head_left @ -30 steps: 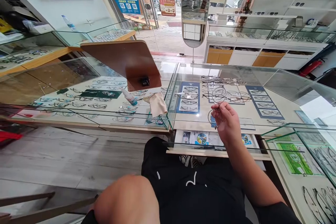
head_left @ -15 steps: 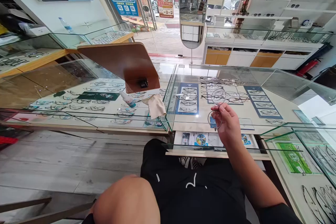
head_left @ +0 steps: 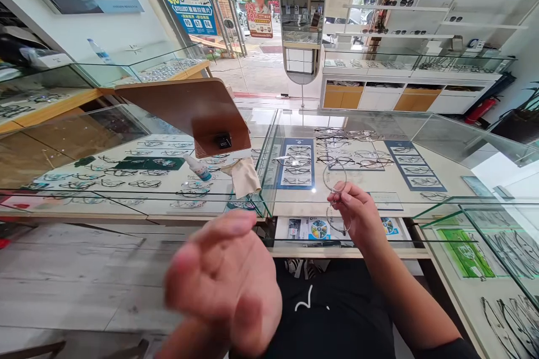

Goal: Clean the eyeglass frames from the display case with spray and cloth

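Thin round metal eyeglasses are pinched near the bridge between the thumb and fingers of my right hand. They stand on end, one rim above the other, over the glass counter. My left hand, slightly blurred, is raised close to the camera at lower centre. Its palm shows, its fingers are loosely bent, the thumb is apart, and nothing is seen in it. Beyond it, a beige cloth hangs at the counter's edge beside a small white bottle.
A brown tilted board, seemingly a mirror back, stands on the left counter. Glass display cases hold rows of eyeglasses. An open drawer with papers lies below my right hand. A green packet is in the right case.
My left hand has come into view, rising at lower centre. My right hand keeps hold of the eyeglasses, which appear slightly lower and further left as the camera view shifts.
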`<action>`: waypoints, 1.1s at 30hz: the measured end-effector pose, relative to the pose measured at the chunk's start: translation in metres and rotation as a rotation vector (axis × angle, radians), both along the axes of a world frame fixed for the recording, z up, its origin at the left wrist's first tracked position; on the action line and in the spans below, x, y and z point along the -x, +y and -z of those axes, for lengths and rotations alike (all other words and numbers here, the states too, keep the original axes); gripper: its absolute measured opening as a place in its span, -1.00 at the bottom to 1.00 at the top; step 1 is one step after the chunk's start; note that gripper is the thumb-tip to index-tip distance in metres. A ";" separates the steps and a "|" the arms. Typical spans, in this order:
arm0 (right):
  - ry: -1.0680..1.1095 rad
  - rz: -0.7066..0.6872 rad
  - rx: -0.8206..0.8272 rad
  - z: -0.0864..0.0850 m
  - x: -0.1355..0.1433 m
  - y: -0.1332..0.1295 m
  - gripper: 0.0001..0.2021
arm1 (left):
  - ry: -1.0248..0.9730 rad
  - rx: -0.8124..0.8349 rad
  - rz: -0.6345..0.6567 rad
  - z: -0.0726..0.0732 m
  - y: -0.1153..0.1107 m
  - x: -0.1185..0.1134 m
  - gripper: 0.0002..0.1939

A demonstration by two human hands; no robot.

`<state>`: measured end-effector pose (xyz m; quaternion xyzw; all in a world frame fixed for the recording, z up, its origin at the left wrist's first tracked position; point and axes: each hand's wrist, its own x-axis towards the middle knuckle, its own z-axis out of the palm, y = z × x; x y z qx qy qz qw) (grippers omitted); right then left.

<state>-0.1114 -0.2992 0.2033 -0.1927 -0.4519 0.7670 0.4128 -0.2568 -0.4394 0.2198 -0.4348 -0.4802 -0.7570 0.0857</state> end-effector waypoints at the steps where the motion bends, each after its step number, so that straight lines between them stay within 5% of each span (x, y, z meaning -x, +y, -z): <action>1: -0.007 -0.034 -0.002 0.002 -0.002 -0.002 -0.66 | 0.018 -0.029 0.019 0.004 0.007 0.002 -0.40; 10: -0.025 -0.248 0.013 0.016 -0.003 -0.013 -0.69 | 0.200 0.540 0.316 0.042 0.047 0.031 -0.37; 23: -0.107 -0.387 -0.129 0.018 -0.009 -0.007 -0.73 | -0.054 0.555 0.322 0.047 0.050 0.030 -0.74; 29: -0.244 -0.230 -0.399 0.013 -0.014 0.004 -0.77 | -0.050 0.512 0.340 0.046 0.049 0.031 -0.78; 33: -0.316 -0.168 -0.436 0.011 -0.017 0.008 -0.75 | -0.039 0.542 0.380 0.043 0.047 0.030 -0.75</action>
